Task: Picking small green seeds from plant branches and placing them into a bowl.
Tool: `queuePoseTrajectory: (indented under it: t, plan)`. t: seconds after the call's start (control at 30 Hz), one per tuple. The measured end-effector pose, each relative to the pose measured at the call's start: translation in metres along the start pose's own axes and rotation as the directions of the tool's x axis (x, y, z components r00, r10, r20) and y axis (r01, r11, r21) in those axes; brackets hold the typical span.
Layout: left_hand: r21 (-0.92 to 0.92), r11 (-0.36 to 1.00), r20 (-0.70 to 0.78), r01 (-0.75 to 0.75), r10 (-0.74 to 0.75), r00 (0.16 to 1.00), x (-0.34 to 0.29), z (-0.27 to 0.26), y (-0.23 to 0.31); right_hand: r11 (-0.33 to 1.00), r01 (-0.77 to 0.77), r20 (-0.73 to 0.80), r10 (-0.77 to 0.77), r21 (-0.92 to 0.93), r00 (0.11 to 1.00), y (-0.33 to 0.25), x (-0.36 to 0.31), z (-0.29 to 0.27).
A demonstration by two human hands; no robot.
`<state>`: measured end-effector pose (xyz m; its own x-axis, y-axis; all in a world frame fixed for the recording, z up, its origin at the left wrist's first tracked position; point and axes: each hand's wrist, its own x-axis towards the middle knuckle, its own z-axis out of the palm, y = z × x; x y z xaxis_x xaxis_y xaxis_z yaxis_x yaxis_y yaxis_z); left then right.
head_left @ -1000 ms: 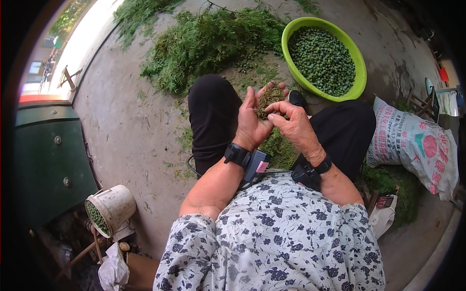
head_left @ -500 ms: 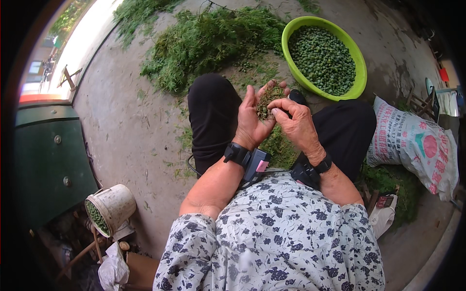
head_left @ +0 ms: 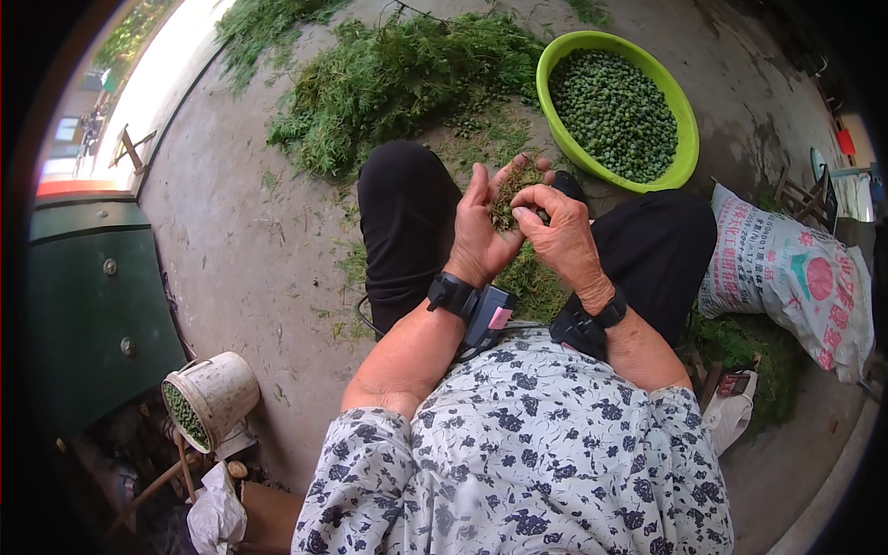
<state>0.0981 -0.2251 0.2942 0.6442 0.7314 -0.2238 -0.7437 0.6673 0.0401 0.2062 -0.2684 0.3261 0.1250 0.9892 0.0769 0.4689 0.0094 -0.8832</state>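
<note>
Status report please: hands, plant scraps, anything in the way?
Left hand open, palm up, holding plant scraps. Right hand at the scraps, grip unclear. Nothing seen blocking; green tub of berries ahead, right.

**Layout rel. to basin (head_left: pixel 687 139)**

Basin on floor (head_left: pixel 222 231), berries (head_left: pixel 615 120) in it. Branch pile (head_left: pixel 370 92) on floor too, just L of basin. Sack (head_left: pixel 786 277) R of basin, nearer person; sprigs (head_left: pixel 772 356) R of basin too, closer in than sack. L hand (head_left: pixel 483 227) & R hand (head_left: pixel 566 236) on basin's near side, a bit L; plant scraps (head_left: pixel 505 196) in L palm, R fingers at them. Bucket (head_left: pixel 227 393) far L of basin, near side, tipped over, w/ berries in it too.
</note>
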Motion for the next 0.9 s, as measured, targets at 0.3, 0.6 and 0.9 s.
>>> queuePoseTrajectory:
  t: [0.3, 0.6, 0.9]
  plan:
    - [0.0, 1.0, -0.016, -0.015, 0.015, 1.0, 0.0, 0.0, 0.0, 0.997, 0.064, 0.018, -0.064, 0.038, 0.998, 0.004, -0.002, -0.002]
    - [-0.02, 1.0, -0.028, -0.004, 0.003, 1.0, 0.0, 0.0, 0.002, 0.995, 0.002, 0.047, -0.007, 0.104, 0.999, 0.001, 0.0, -0.007]
    - [0.001, 0.999, -0.017, -0.046, 0.046, 0.999, 0.0, 0.002, 0.003, 0.599, -0.469, 0.377, 0.282, 0.649, 0.882, -0.002, 0.001, -0.017]
